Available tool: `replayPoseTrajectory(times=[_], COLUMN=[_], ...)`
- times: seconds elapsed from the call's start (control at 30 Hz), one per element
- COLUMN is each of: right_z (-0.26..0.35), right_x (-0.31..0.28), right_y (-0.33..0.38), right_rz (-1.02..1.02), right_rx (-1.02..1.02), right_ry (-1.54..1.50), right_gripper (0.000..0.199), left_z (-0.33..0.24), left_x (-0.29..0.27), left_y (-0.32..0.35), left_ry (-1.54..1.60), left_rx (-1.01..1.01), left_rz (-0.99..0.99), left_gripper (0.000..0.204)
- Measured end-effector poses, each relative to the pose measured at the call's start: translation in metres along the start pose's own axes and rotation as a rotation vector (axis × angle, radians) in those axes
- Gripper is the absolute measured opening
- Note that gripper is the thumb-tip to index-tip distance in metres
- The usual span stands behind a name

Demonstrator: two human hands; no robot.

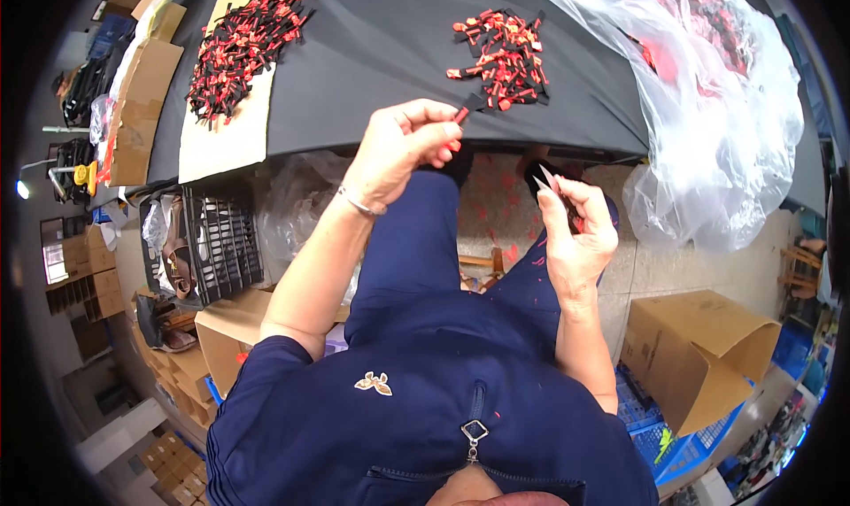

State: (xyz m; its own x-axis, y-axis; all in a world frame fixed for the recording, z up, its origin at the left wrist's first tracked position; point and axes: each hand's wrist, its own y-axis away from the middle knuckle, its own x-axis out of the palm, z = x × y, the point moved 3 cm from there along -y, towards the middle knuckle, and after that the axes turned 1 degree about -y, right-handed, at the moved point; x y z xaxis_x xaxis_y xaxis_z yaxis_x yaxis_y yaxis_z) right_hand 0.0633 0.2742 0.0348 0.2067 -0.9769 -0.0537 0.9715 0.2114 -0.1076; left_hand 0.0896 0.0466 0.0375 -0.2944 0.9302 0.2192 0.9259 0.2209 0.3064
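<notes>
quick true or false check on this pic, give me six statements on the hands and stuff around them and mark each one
1. The left hand pinches a red and black piece. True.
2. The two hands are touching. False: they are apart.
3. The right hand holds a pointed tool. True.
4. The left pile lies on a pale board. True.
5. The black crate is on the person's right. False: it is on the left.
6. The table cloth is white. False: it is black.
</notes>
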Motion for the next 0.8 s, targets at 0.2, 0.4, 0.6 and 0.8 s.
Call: replayPoseTrajectory(times=[0.2, 0.4, 0.6, 0.8], right_z=[0.021, 0.024, 0.028, 0.019], right_x=[0.0, -0.011, -0.024, -0.03], right_y=[0.006, 0.02, 0.029, 0.035], right_rz=[-0.042, -0.068, -0.039, -0.05], right_rx=[-0.378, -0.468, -0.481, -0.46], right_ry=[0.292, 0.398, 0.495, 0.456], right_gripper=[0.028, 0.024, 0.021, 0.021], left_z=[0.007, 0.012, 0.017, 0.022], left_x=[0.044, 0.063, 0.071, 0.077], left_y=[0.036, 0.053, 0.058, 0.06], left_ry=[-0.059, -0.069, -0.058, -0.045], left_rx=[-0.009, 0.014, -0.035, -0.06], left_rz=[0.11, 0.155, 0.209, 0.222], left_gripper=[0.017, 0.017, 0.016, 0.016])
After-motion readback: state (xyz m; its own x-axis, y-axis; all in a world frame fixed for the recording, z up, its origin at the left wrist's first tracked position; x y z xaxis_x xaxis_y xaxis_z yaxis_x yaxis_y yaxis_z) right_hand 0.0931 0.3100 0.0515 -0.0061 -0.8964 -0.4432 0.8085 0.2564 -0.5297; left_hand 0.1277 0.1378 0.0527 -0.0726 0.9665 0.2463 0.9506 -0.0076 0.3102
